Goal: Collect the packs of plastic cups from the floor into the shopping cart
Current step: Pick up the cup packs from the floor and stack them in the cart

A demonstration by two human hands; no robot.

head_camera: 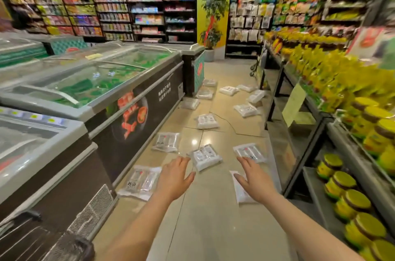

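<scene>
Several clear packs of plastic cups lie scattered along the tiled aisle floor. The nearest are a pack by the freezer (141,181), a pack in the middle (205,157), one at the right (250,152) and one partly under my right hand (241,192). More packs (207,121) trail away down the aisle. My left hand (175,177) and my right hand (254,179) both reach forward above the floor, fingers straight, holding nothing. The shopping cart's wire basket (25,237) shows at the bottom left corner.
Chest freezers (119,94) line the left side of the aisle. Metal shelves (333,154) with yellow jars and bags line the right. A thin cable (226,121) crosses the floor. A potted plant (210,47) stands at the far end by a yellow pillar.
</scene>
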